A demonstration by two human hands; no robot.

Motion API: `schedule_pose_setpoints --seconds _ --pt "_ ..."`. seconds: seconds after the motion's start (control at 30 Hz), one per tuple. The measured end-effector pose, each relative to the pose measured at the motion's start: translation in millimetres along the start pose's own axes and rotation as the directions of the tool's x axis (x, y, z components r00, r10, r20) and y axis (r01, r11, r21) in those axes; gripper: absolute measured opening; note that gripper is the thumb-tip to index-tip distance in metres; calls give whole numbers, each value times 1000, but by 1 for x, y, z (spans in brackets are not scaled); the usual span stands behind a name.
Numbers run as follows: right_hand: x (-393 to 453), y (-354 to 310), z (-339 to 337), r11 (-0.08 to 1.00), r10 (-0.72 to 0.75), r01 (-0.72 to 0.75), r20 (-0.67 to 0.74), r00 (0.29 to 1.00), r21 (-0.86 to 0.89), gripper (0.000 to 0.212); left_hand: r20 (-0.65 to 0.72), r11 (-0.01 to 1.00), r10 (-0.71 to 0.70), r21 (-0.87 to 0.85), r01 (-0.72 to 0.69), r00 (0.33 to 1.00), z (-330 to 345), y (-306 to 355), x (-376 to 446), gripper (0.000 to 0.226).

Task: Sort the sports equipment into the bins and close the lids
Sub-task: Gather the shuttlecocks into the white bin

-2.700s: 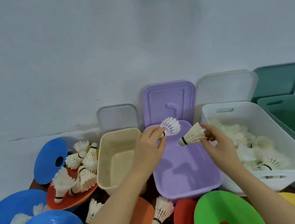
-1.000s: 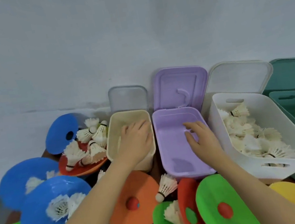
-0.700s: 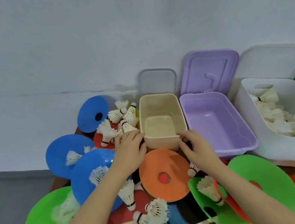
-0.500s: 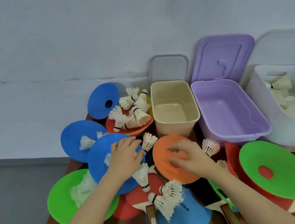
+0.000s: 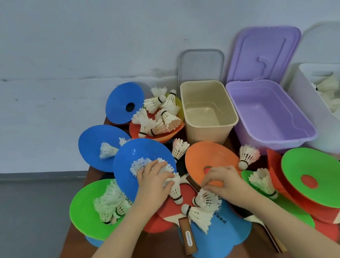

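Head view is showing me my left hand [image 5: 154, 182] curling its fingers round white feather shuttlecocks [image 5: 146, 165] lying in the blue plastic disc cone [image 5: 133, 155]. My right hand [image 5: 223, 182] is pinching, fingers narrow, at a white shuttlecock [image 5: 205, 198] at the near edge of the orange disc cone [image 5: 209, 156]. Far right, the beige plastic bin [image 5: 208, 109], the purple plastic bin [image 5: 267, 112] and the white plastic bin [image 5: 322, 132] are standing open.

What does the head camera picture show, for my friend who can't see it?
Two bare hands reach into a heap of white shuttlecocks and coloured discs on a table: the left hand on shuttlecocks in a blue disc, the right hand at an orange disc. Behind stand open beige, purple and white bins.
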State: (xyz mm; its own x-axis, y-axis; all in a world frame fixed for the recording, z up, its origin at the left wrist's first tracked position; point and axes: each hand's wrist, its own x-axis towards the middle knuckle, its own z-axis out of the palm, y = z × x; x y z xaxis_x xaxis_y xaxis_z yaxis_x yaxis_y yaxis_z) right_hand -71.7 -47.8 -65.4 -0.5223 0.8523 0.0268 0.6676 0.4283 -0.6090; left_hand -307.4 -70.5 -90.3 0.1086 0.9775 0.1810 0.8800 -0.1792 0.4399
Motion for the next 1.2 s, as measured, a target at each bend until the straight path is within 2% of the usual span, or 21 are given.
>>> schedule_pose_setpoints --seconds 0.07,0.2,0.3,0.37,0.4,0.53,0.67,0.77,0.9,1.03,1.2 --pt "0 -1 -3 1000 10 -10 -15 1000 -7 6 -45 1000 -10 -28 9 999 3 0 1 12" --pt "-2 -1 -4 993 53 -37 139 989 -112 33 -95 1000 6 -27 -9 995 8 -3 -1 14" --pt "-5 4 4 990 49 -25 167 985 -140 18 -115 999 -24 -44 19 993 8 2 -2 7" --pt "-7 7 6 994 26 -11 131 991 -109 4 -125 997 -42 -70 34 991 8 6 -2 7" --pt "-7 8 6 997 18 -10 110 994 -78 4 -129 995 -49 -90 37 990 8 7 -2 9" --pt "-4 6 -1 999 -4 3 19 1000 44 5 -168 984 -31 -179 1 985 4 13 0 10" --pt "-3 2 -17 984 -10 38 -163 987 173 18 -196 957 -36 -290 -22 980 -1 23 12 4" --pt "-2 3 -35 976 43 20 -279 959 218 13 -262 932 -3 -351 -92 965 -6 35 27 7" --pt "-6 14 -62 966 100 16 -434 895 258 21 -336 909 22 -385 -158 942 -11 64 56 11" --pt "-10 38 -101 964 127 15 -513 849 265 18 -403 896 78 -372 -241 912 -12 105 92 11" --pt "-25 89 -159 971 92 57 -580 809 234 18 -416 881 70 -401 -252 907 10 178 132 17"
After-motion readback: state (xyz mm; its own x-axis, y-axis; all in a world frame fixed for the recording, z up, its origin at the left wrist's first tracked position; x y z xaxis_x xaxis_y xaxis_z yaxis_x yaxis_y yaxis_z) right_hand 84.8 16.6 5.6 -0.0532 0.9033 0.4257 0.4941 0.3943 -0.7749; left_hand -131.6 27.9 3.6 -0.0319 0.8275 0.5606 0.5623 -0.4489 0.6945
